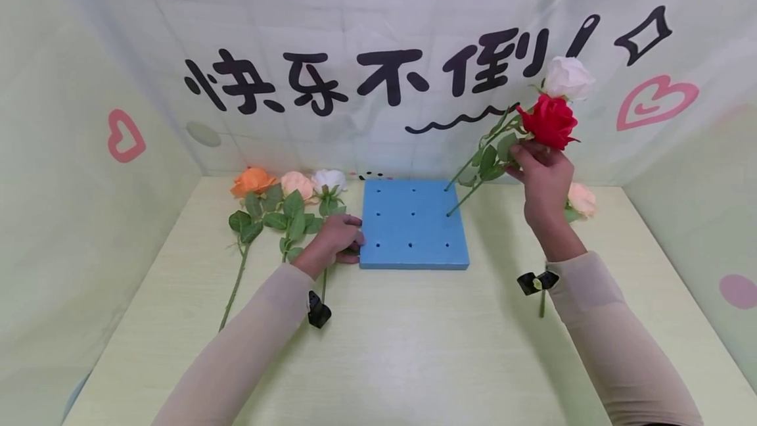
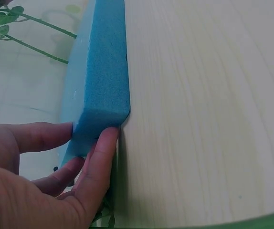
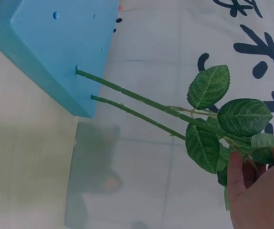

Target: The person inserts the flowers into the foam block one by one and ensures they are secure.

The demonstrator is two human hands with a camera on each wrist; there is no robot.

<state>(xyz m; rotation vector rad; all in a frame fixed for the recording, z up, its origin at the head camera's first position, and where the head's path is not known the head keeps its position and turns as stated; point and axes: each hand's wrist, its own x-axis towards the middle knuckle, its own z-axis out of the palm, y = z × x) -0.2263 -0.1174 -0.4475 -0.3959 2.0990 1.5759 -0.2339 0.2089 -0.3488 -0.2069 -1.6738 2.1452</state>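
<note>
My right hand [image 1: 547, 179] grips the red rose [image 1: 550, 121] by its leafy stem, just below the bloom. The rose leans to the right, its lower stem end standing in a hole of the blue foam board [image 1: 394, 229]. Behind it, a white rose [image 1: 568, 77] leans the same way from the far right hole. My left hand [image 1: 338, 238] is at the board's left side near the front corner, its fingertips touching the edge. In the left wrist view, extended fingers [image 2: 44, 137] rest against the foam. Leaves [image 3: 244, 117] partly cover the right hand's grip.
Left of the board lie an orange rose [image 1: 253, 181], a pale pink rose [image 1: 298, 186] and another white rose [image 1: 328, 180]. A further pink rose [image 1: 582, 200] lies at the right, partly hidden by my right arm. A printed wall hanging [image 1: 307, 133] stands behind the table.
</note>
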